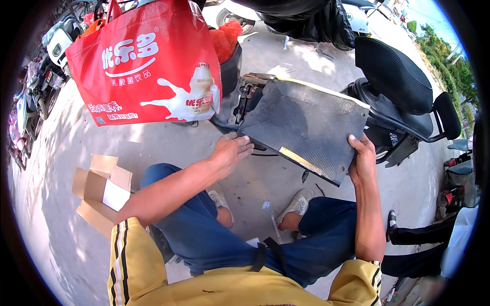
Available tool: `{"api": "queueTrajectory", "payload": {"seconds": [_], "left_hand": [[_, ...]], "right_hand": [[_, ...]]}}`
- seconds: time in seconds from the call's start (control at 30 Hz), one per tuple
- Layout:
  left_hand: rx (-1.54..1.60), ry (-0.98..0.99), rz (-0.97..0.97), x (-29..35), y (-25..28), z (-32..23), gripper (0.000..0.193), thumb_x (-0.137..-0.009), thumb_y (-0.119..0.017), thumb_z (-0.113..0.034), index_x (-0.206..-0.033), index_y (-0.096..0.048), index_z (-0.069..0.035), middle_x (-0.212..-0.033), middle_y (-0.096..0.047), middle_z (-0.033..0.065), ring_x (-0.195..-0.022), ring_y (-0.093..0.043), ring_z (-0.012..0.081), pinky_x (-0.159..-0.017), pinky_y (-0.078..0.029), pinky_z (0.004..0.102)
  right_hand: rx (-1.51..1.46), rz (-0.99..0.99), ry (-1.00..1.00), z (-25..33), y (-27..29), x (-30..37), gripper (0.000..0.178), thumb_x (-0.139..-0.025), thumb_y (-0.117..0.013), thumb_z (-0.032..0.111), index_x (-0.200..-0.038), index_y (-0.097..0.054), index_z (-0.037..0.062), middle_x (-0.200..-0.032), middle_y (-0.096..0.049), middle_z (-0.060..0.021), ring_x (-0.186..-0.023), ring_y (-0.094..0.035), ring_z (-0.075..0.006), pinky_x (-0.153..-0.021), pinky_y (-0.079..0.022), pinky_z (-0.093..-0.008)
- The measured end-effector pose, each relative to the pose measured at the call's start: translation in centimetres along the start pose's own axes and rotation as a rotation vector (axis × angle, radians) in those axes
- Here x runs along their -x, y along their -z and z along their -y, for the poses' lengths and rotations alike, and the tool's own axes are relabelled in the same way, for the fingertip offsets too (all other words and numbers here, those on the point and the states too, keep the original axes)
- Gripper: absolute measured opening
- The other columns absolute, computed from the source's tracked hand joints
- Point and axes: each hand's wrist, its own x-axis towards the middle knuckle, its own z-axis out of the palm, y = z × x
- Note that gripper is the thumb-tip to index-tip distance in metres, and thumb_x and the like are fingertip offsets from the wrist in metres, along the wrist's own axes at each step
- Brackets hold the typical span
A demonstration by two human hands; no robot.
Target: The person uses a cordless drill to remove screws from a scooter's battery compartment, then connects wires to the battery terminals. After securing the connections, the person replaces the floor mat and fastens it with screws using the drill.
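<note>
A black scooter footboard panel [298, 115], dusty, with ribbed bands and yellow edging, lies tilted in front of me over the scooter. My right hand [362, 155] grips its right edge, thumb on top and fingers hidden underneath. At the near left corner is my left hand [234, 149], its fingers stretched out and close together against the panel's edge, not wrapped round it. Left of the panel, part of the scooter's inner frame [247, 99] with metal fittings shows. A black seat [393, 74] rises behind the panel on the right.
A large red shopping bag [148, 66] hangs at the upper left. An opened cardboard box [99, 191] stands on the ground by my left arm. Parked scooters [38, 86] line the far left. Another person's dark-trousered legs [421, 245] are at the right.
</note>
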Motion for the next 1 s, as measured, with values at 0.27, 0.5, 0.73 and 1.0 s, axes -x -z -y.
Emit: {"api": "queueTrajectory", "payload": {"seconds": [0.27, 0.5, 0.73, 1.0], "left_hand": [[0.081, -0.026, -0.052, -5.8, 1.0, 0.0, 0.019, -0.105, -0.068, -0.01, -0.113, -0.058, 0.004, -0.11, -0.065, 0.0174, -0.109, -0.07, 0.0331, -0.099, -0.063, 0.0433], [0.157, -0.038, 0.022, -9.3, 2.5, 0.7, 0.056, -0.102, -0.076, -0.024, -0.146, -0.051, 0.0, -0.146, -0.058, 0.0187, -0.141, -0.055, 0.0306, -0.121, -0.046, 0.0446], [0.2, -0.077, 0.018, -10.8, 2.6, 0.9, 0.03, -0.107, -0.067, -0.011, -0.133, -0.061, 0.002, -0.132, -0.07, 0.0125, -0.129, -0.066, 0.0245, -0.117, -0.053, 0.0385], [0.197, -0.158, -0.143, -10.3, 0.4, 0.1, 0.033, -0.107, -0.061, -0.002, -0.139, -0.056, 0.002, -0.139, -0.065, 0.0155, -0.132, -0.064, 0.0318, -0.119, -0.052, 0.0505]], "right_hand": [[-0.096, 0.047, -0.169, -3.2, -0.1, -7.3, 0.041, -0.105, -0.053, 0.003, -0.143, -0.054, -0.0122, -0.132, -0.068, -0.0242, -0.118, -0.07, -0.0307, -0.108, -0.053, -0.045], [-0.145, 0.016, -0.228, -6.2, 1.2, -12.5, 0.035, -0.102, -0.061, 0.001, -0.134, -0.06, -0.0121, -0.124, -0.069, -0.0204, -0.119, -0.067, -0.035, -0.102, -0.052, -0.0465], [-0.178, 0.042, -0.181, -7.4, 0.7, -12.9, 0.027, -0.104, -0.061, 0.004, -0.128, -0.065, -0.0077, -0.118, -0.071, -0.0176, -0.107, -0.069, -0.0299, -0.096, -0.054, -0.0463], [0.367, -0.147, -0.236, -9.7, 0.0, -10.7, 0.058, -0.097, -0.074, 0.017, -0.146, -0.054, -0.0091, -0.135, -0.068, -0.0266, -0.129, -0.065, -0.0366, -0.11, -0.05, -0.0446]]}}
